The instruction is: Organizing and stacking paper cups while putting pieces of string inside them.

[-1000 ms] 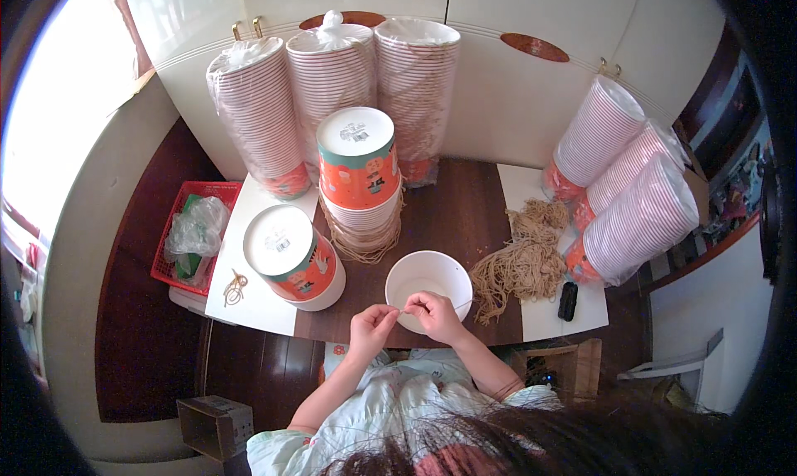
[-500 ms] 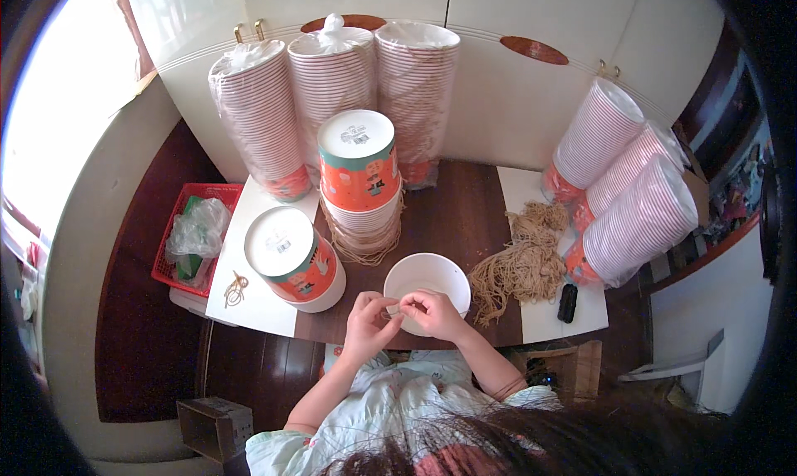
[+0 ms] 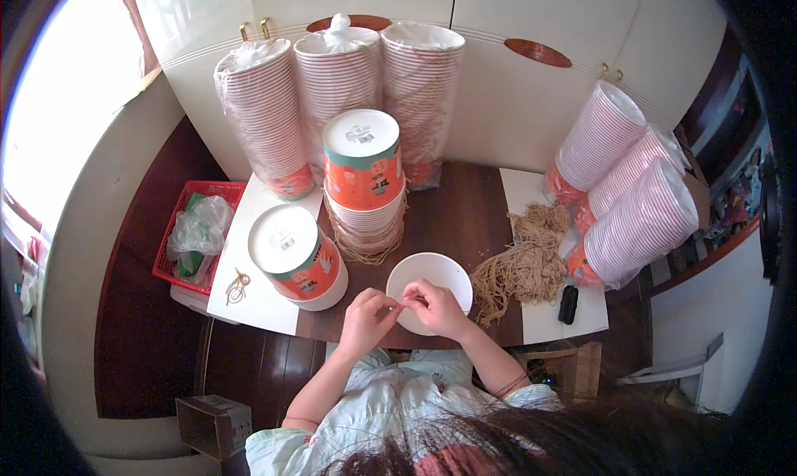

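Both hands meet at the near edge of the table [image 3: 465, 218], over the near rim of a white lid [image 3: 432, 287] that lies flat on the dark wood.

Left hand [image 3: 365, 320]: fingers curled, thumb and forefinger pressed together in a pinch. Right hand [image 3: 433, 306]: same posture, fingertips pinched, nearly touching the left hand's. What they pinch is too thin to tell; poss. a strand of string.

Items w/ positions:
- Loose string bundle [image 3: 523, 268]: tan, tangled, just right of the lid, partly on a white sheet [image 3: 531, 195].
- Black remote-like object [image 3: 569, 304]: near edge, right of the string.
- Orange tub [image 3: 300, 256]: capped, tilted, left of the lid.
- Second orange tub [image 3: 364, 162]: capped, on top of a stack of tubs wound with string, behind the lid.
- Wrapped cup stacks [image 3: 340, 94]: three upright columns in plastic at the back wall.
- Three more wrapped stacks [image 3: 631, 193]: leaning at right.
- Red basket [image 3: 198, 237]: far left, below table level, holds a plastic bag.
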`<state>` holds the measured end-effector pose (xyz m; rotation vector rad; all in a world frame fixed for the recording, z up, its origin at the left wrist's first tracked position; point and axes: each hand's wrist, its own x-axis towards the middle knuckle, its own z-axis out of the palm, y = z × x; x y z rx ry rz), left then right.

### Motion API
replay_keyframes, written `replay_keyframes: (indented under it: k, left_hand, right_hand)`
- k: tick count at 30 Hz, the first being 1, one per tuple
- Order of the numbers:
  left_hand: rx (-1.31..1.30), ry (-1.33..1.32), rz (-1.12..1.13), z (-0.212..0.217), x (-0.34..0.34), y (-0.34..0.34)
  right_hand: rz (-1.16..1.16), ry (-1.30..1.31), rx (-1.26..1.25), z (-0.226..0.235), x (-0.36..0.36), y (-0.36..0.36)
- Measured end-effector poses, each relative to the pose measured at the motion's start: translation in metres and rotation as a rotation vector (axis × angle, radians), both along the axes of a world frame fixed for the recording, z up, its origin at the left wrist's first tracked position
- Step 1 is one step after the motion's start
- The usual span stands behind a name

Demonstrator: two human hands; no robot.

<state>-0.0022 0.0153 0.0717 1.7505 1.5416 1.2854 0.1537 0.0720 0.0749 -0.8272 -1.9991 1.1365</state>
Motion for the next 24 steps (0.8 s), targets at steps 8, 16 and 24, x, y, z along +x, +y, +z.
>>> replay_keyframes:
  k: [8, 16, 24]
  left_hand:
    - [0.010, 0.100, -0.005, -0.005, -0.005, 0.002]
    - [-0.097, 0.134, -0.064, -0.036, -0.008, -0.001]
    - [-0.098, 0.111, -0.158, -0.037, -0.007, -0.001]
  right_hand:
    - [-0.036, -0.013, 0.145, 0.010, -0.004, -0.001]
    - [0.049, 0.267, -0.011, 0.031, 0.007, -0.007]
    - [0.157, 0.352, -0.148, 0.031, 0.013, -0.006]
